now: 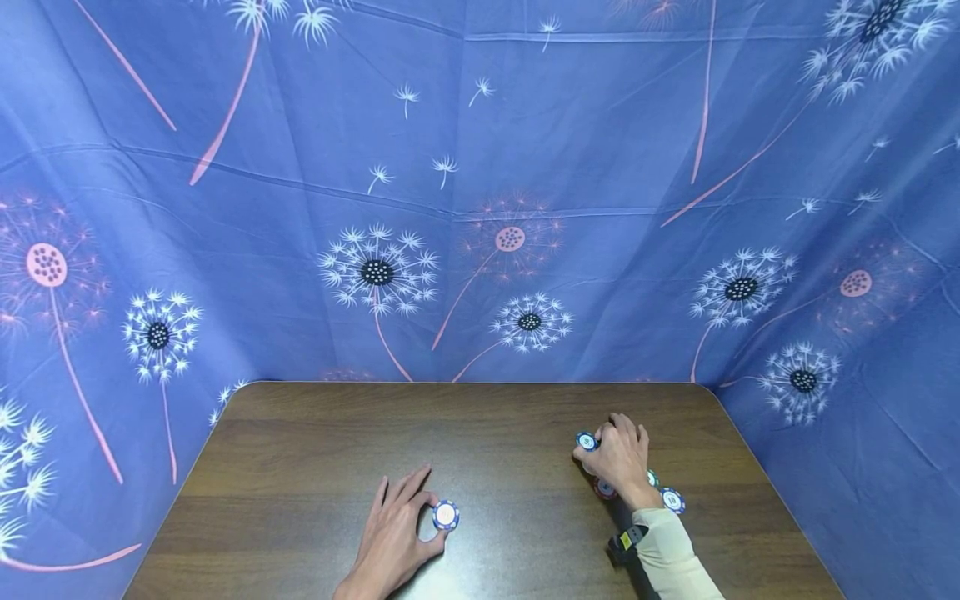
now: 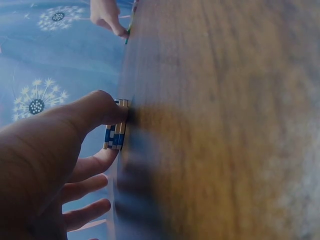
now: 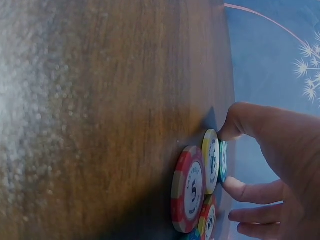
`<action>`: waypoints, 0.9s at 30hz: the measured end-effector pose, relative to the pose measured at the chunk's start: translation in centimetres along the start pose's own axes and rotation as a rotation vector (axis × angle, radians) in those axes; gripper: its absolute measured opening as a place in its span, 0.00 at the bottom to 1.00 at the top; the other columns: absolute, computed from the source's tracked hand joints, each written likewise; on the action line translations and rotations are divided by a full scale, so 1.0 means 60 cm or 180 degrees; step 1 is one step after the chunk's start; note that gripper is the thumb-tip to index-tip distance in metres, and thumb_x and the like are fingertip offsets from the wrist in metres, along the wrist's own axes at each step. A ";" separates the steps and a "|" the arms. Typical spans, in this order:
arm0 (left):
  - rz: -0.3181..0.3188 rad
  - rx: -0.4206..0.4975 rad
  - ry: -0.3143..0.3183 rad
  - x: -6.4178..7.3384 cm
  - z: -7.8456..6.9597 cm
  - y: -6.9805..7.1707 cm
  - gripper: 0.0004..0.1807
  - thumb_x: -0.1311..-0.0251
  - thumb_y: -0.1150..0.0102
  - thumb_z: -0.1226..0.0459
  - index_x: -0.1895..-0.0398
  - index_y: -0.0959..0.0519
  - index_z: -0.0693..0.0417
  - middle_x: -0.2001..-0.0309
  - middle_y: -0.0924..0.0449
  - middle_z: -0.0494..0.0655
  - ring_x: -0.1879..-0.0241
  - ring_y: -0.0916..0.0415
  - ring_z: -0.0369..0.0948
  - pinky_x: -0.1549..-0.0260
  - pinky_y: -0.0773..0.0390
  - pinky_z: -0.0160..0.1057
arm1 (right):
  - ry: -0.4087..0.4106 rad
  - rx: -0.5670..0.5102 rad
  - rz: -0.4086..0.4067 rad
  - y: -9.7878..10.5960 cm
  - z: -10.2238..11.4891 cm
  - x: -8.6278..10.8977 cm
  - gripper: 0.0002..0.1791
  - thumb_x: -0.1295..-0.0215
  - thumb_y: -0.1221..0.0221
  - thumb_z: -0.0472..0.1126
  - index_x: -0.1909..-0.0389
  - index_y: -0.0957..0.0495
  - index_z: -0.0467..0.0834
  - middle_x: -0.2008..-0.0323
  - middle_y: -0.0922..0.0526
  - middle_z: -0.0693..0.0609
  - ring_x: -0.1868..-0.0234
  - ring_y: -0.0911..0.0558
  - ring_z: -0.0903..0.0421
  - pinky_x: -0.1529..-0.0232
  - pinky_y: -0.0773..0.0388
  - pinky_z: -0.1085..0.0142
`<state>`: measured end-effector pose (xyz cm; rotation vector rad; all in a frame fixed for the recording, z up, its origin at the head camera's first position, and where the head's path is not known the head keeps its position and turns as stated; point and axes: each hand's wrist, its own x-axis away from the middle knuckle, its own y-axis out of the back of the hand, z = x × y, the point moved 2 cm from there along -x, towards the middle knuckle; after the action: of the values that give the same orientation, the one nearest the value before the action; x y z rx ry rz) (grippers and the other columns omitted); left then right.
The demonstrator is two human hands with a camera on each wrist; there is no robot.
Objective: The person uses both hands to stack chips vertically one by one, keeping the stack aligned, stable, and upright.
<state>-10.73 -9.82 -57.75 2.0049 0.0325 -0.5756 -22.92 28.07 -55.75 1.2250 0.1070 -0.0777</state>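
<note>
My left hand (image 1: pixel 393 529) pinches a short stack of blue-and-white poker chips (image 1: pixel 446 515) between thumb and index finger, its other fingers spread. Seen edge-on in the left wrist view, the chip stack (image 2: pixel 116 137) stands at the table surface. Farther back on the right, my right hand (image 1: pixel 622 454) has its thumb and index finger at the edges of a teal-blue poker chip (image 1: pixel 587 442). In the right wrist view that teal-blue chip (image 3: pixel 223 161) is partly behind a yellow chip (image 3: pixel 211 162) marked 50. A red chip (image 3: pixel 188 190) marked 5 lies beside the yellow one.
Around my right wrist lie a blue-and-white chip (image 1: pixel 672 500), a green chip (image 1: pixel 652 477) partly covered, and a red-and-yellow chip (image 3: pixel 208 220). The brown wooden table (image 1: pixel 510 433) ends at a blue dandelion-print cloth (image 1: pixel 600 167) behind and at both sides.
</note>
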 end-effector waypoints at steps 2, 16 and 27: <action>0.0022 0.0017 0.0013 0.000 0.000 0.001 0.19 0.61 0.18 0.52 0.66 0.16 0.42 0.31 0.19 0.55 0.34 0.22 0.58 0.32 0.32 0.72 | 0.0009 0.0014 0.0006 0.000 -0.001 -0.001 0.21 0.45 0.25 0.51 0.69 0.18 0.35 0.31 0.28 0.22 0.26 0.34 0.25 0.26 0.50 0.23; 0.0146 0.0077 0.0100 -0.001 0.001 0.001 0.18 0.58 0.18 0.52 0.65 0.16 0.43 0.30 0.20 0.54 0.32 0.24 0.57 0.29 0.35 0.72 | 0.0040 0.0064 0.0008 0.001 -0.010 -0.003 0.21 0.48 0.25 0.53 0.71 0.17 0.38 0.25 0.34 0.23 0.22 0.40 0.25 0.27 0.49 0.22; 0.0044 0.0026 0.0033 0.000 0.000 0.001 0.19 0.60 0.17 0.52 0.65 0.16 0.44 0.31 0.20 0.55 0.33 0.23 0.57 0.30 0.34 0.72 | 0.0183 0.0093 -0.0128 0.002 0.010 0.002 0.22 0.52 0.24 0.54 0.73 0.19 0.40 0.28 0.30 0.24 0.23 0.36 0.26 0.27 0.45 0.23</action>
<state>-10.71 -9.83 -57.67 2.0147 0.0225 -0.5575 -22.75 27.57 -55.46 1.2548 0.1811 -0.0795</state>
